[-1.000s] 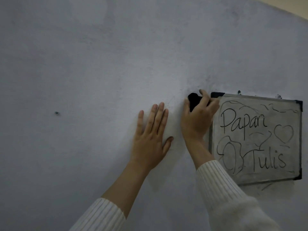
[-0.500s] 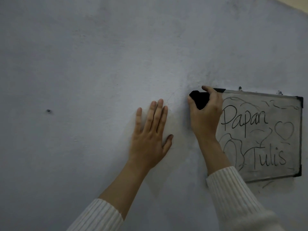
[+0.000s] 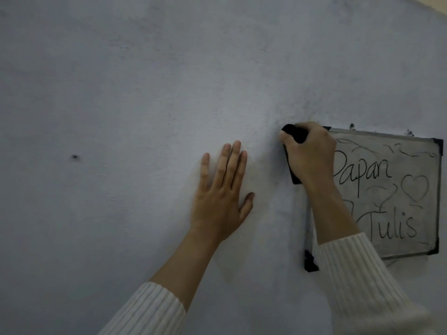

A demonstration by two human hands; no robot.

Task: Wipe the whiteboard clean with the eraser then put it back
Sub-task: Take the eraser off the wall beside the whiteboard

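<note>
The whiteboard (image 3: 387, 194) hung at the right edge of the wall (image 3: 145, 93), well to the right of where we started looking. At the far left of the wall we saw one small dark mark (image 3: 75, 157) on the pale paint. Nearer the middle, our left hand (image 3: 221, 197) lay flat against the wall, palm down, the four fingers straight and close together, the thumb spread out to the side; it gripped nothing. A ribbed white sleeve (image 3: 147, 310) covered that forearm from the lower edge of the view.

Next came our right hand (image 3: 312, 155), at the whiteboard's upper left corner. Its fingers were curled tight around the black eraser (image 3: 294, 136), which showed above the knuckles and again as a dark strip below the heel of the hand. In the dim light we could not tell for certain whether the eraser touched the board or the wall just beside it. The right sleeve (image 3: 358, 281) crossed the board's lower left corner.

On the board, black marker writing read "Papan" and "Tulis", the first letter partly hidden by the hand, with a heart (image 3: 414, 189) drawn near the right edge and loose squiggles along the top. The surface looked grey and smeared.
</note>
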